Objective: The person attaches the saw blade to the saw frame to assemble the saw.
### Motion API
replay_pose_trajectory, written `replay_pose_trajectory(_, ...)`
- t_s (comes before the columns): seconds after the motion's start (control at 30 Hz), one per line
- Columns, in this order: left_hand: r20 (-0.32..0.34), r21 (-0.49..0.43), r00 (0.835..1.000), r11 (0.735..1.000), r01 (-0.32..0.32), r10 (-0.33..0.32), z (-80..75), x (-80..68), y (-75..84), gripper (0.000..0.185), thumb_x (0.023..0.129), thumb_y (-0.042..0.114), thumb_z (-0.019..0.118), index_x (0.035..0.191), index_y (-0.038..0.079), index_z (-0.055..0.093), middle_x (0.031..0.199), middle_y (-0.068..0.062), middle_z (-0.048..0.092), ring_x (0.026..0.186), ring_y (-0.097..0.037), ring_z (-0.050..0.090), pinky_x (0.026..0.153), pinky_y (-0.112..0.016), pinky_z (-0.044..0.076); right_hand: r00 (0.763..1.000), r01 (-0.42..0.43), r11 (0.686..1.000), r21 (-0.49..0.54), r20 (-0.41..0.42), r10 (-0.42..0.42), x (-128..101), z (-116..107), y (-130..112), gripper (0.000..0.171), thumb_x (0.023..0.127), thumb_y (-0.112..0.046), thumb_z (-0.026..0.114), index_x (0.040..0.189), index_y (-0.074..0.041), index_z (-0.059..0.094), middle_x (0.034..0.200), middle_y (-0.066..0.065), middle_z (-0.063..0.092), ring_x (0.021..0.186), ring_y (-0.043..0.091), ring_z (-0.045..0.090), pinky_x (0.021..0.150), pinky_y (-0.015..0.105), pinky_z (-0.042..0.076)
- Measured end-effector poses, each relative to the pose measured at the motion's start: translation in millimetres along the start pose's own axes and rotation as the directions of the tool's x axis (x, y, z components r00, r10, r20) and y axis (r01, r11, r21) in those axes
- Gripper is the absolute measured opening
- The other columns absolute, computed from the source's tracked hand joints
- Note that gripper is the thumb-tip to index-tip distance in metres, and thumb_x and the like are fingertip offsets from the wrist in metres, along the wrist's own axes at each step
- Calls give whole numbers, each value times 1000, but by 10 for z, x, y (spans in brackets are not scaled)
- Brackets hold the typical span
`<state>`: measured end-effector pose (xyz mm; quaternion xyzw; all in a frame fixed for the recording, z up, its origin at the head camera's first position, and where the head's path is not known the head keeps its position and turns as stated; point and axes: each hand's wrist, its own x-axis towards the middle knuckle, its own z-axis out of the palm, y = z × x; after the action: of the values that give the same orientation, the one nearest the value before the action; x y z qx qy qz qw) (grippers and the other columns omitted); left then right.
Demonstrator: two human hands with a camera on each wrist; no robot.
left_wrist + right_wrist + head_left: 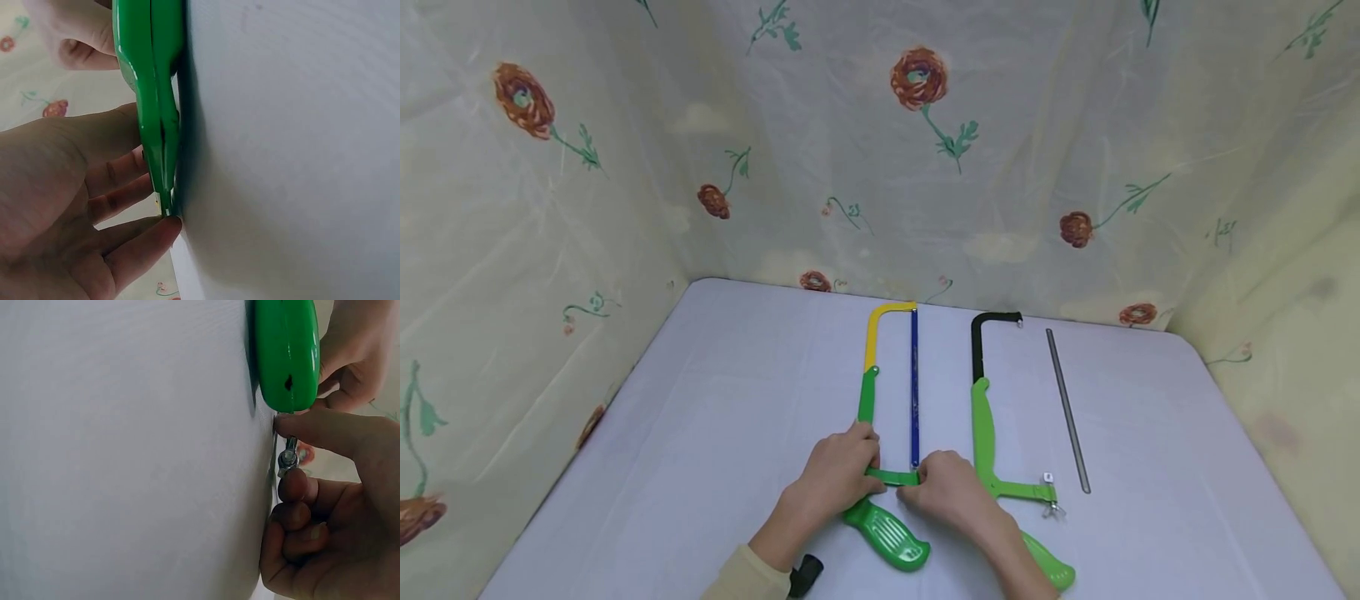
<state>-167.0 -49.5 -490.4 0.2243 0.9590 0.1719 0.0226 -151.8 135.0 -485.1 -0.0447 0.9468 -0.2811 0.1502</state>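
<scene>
A hacksaw with a green handle (pixel 891 537), a yellow front frame (pixel 872 333) and a blue blade (pixel 914 387) lies on the table. My left hand (pixel 838 471) grips its green frame just above the handle; in the left wrist view, thumb and fingers come round the frame (pixel 159 134) close to the tabletop. At the near end of the blade, my right hand (pixel 951 492) has thumb and forefinger on a metal wing nut (pixel 289 456), pinching it. The right hand hides this nut in the head view. The blade spans from the yellow tip to the green crossbar (pixel 895 477).
Right of it lies a second hacksaw (pixel 983 425), lime green and black, with a wing nut (pixel 1054 508) and no blade fitted. A grey blade (pixel 1067 408) lies farther right. A black object (pixel 806 575) sits by the left sleeve. Flowered curtains (pixel 1000 150) surround the table (pixel 737 367).
</scene>
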Motion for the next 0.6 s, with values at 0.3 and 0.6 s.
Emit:
replay_pose_trajectory(0.3,16,-1,1000,1000,3,-3,2,11,-16,26,78,39,84,76,23,63,117,5,62,83,-11,61,64,-18,44,998,-1,999,32,59,-1,-4,-71,-5,32,74,-18,69,52,-16,46,49,-7,33,46,9,33,46,23,30)
replay_pose_trajectory(0.6,20,-18,1000,1000,4,-4,-2,5,-26,24,79,39,83,76,23,64,124,5,61,93,-15,66,67,-20,47,995,48,996,76,88,-55,14,-133,61,39,78,-20,66,50,-19,40,48,-9,28,45,7,27,44,21,23)
